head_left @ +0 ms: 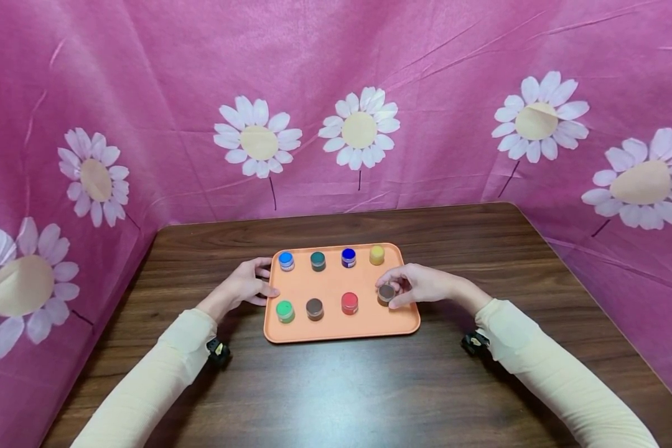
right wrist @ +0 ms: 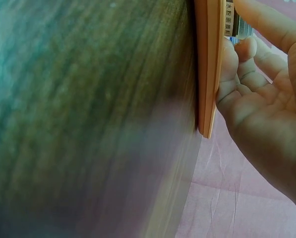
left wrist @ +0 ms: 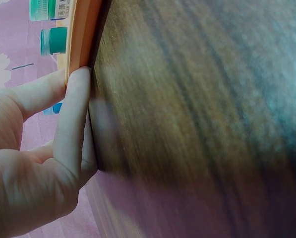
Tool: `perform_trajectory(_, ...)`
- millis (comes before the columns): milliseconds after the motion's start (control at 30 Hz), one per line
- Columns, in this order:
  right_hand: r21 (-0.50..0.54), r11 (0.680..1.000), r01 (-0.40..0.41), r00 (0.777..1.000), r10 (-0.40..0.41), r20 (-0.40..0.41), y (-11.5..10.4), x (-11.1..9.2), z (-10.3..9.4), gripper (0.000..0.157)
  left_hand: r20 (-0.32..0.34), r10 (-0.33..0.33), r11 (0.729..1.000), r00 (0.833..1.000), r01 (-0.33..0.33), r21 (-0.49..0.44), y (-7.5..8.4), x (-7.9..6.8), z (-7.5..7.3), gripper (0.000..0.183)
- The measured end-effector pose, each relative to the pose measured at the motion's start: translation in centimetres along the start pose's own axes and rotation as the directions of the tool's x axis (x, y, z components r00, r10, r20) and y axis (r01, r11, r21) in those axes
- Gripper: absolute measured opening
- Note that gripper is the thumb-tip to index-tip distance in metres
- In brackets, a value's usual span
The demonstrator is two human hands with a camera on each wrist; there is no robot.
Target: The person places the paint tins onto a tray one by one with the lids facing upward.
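An orange tray carries two rows of small paint jars. Thumb over the rim, my left hand grips its left edge; in the left wrist view the fingers lie against the tray's side. A dark brown jar at the right end of the near row is pinched between thumb and fingers of my right hand. Whether this jar touches the tray is hard to tell. Left of it in that row stand a red jar, another brown jar and a light green jar.
Along the tray's far side stand a light blue jar, a dark green jar, a dark blue jar and a yellow jar. Beneath is a dark wooden table. A pink flowered cloth hangs around its back and sides.
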State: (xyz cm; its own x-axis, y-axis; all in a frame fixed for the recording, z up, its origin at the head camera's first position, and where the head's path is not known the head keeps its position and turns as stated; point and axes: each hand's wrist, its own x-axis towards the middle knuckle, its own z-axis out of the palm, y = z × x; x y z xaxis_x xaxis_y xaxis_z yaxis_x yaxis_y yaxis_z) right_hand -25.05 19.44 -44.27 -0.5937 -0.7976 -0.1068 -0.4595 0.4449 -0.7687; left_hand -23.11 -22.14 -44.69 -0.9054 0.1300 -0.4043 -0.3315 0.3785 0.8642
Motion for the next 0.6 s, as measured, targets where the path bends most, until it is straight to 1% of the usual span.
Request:
perform_trajectory(167,0.000,1.000,-0.008,1.000,0.008,0.009,-0.10,-0.11,-0.09,0.041,0.002,0.002,1.000,1.000,-0.002,-0.003,0.01,0.01,0.00,0.087)
perform_trajectory(400,-0.028,1.000,0.002,1.000,-0.002,-0.006,-0.05,-0.17,-0.18,0.030,0.007,0.009,1.000,1.000,-0.009,-0.016,0.04,-0.03,0.02,0.086)
perform_trajectory(600,-0.010,1.000,0.017,1.000,-0.017,-0.012,0.04,-0.19,-0.26,0.027,0.007,0.005,1.000,1.000,-0.005,-0.015,0.06,0.04,0.01,0.086)
